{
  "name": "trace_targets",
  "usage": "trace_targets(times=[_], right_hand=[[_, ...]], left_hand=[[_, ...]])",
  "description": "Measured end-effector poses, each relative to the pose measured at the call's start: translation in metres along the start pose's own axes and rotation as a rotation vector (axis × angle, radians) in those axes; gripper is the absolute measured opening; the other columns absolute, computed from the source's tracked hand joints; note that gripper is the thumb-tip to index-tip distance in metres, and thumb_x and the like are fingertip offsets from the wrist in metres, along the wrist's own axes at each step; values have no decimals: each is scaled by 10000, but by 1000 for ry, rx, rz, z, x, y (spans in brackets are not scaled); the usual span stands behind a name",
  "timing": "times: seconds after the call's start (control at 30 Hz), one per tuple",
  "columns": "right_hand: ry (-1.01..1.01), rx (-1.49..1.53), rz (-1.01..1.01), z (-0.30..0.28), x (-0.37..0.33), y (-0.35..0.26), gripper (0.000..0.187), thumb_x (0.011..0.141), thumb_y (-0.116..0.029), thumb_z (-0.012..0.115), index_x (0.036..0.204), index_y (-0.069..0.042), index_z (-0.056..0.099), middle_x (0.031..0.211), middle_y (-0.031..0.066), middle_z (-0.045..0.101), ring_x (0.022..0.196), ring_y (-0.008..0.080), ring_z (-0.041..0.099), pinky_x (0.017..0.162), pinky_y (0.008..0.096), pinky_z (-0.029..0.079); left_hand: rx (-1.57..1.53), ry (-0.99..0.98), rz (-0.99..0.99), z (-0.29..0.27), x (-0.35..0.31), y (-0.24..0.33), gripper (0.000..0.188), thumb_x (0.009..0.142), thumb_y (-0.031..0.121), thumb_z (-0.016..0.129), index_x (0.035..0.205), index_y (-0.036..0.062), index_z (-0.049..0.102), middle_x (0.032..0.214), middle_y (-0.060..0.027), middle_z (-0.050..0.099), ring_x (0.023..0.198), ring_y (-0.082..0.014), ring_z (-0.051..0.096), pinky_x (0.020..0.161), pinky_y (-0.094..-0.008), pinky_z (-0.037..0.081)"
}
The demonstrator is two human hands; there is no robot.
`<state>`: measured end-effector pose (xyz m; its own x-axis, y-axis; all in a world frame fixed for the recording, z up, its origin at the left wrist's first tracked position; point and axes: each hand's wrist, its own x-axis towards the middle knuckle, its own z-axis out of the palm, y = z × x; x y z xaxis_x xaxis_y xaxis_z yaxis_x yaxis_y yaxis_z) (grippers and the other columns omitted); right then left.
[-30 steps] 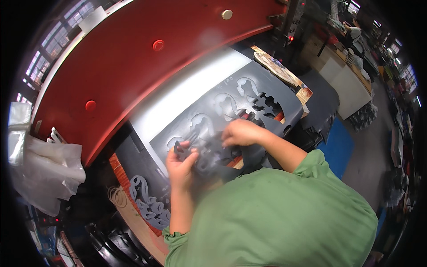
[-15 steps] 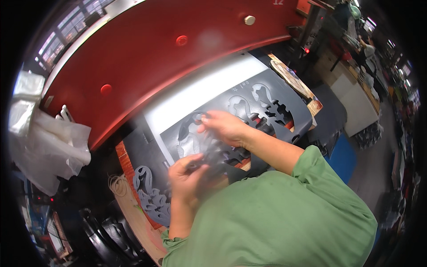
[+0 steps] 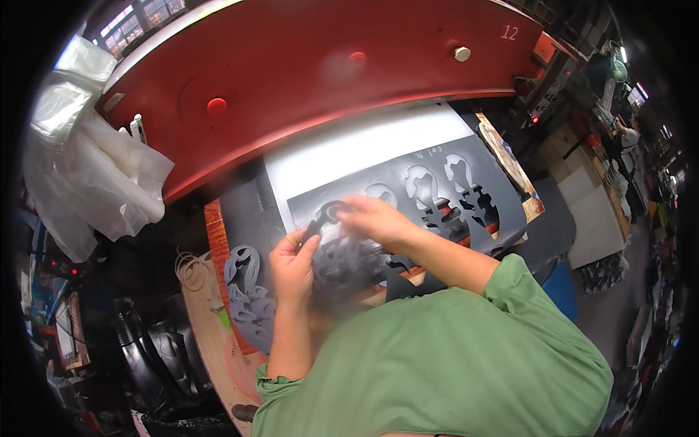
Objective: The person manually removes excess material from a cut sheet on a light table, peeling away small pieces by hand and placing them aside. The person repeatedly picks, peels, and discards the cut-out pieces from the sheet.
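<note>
My left hand [image 3: 293, 264] pinches a dark grey cut-out piece [image 3: 318, 220], thin and curved, between thumb and fingers. At the upper end of that piece, the fingers of my right hand [image 3: 375, 221] close on it. Its lower part hangs between my hands and is smeared by motion. Beneath them lies a dark grey sheet [image 3: 495, 162] with several curved, jagged openings cut through it. A stack of matching grey cut-out pieces [image 3: 247, 295] rests to the left of my left forearm.
A white board [image 3: 378, 138] lies under the sheet's far side. Beyond it rises a red machine panel [image 3: 291, 80] with round knobs. Clear plastic bags [image 3: 116, 175] hang at the left, above a coil of pale cord [image 3: 193, 269]. A patterned board [image 3: 510, 162] borders the right.
My view has shifted, so the scene sits lower and further right. My hands have come closer together, and the curved piece now shows plainly between them.
</note>
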<state>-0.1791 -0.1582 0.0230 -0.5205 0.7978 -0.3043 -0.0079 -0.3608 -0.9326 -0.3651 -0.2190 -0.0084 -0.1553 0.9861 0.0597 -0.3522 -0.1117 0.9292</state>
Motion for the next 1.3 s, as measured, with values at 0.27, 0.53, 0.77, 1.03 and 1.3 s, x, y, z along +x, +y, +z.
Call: trace_targets(times=[0.27,0.53,0.77,1.03,1.3], right_hand=[[347,-918,-1018,9,-2,1,250,730,-214,751,944,-94,703,932,63,648,889,275,595,773,373,473],[396,-1123,-1151,14,-4,11,184,689,-144,726,868,-119,698,808,-3,657,740,207,611,644,352,444],[332,-1063,-1367,19,-5,15,166,678,-104,704,840,-131,684,759,-28,635,648,169,592,559,316,415],[119,-1263,-1570,14,-10,8,197,669,-81,710,862,-49,691,804,8,640,608,140,583,504,269,399],[125,-1090,-1767,4,-32,-12,204,756,-136,653,936,-41,641,939,63,629,763,186,629,593,309,504]], left_hand=[[-34,-71,-19,6,5,-14,166,842,-49,628,1005,-27,599,935,-75,654,825,-109,616,746,-218,489],[-146,-107,-268,9,-4,-3,67,871,23,614,937,16,617,867,-36,651,669,-42,537,611,-175,451],[-467,-5,-423,13,-7,-13,56,896,93,606,864,48,617,816,-23,626,732,-101,567,663,-231,456],[-414,-13,-390,20,-16,-7,66,900,103,596,843,72,605,787,-25,617,698,-111,563,655,-242,459],[-66,13,-256,47,-23,23,137,845,77,574,723,115,523,666,58,470,584,-45,442,503,-206,337]])
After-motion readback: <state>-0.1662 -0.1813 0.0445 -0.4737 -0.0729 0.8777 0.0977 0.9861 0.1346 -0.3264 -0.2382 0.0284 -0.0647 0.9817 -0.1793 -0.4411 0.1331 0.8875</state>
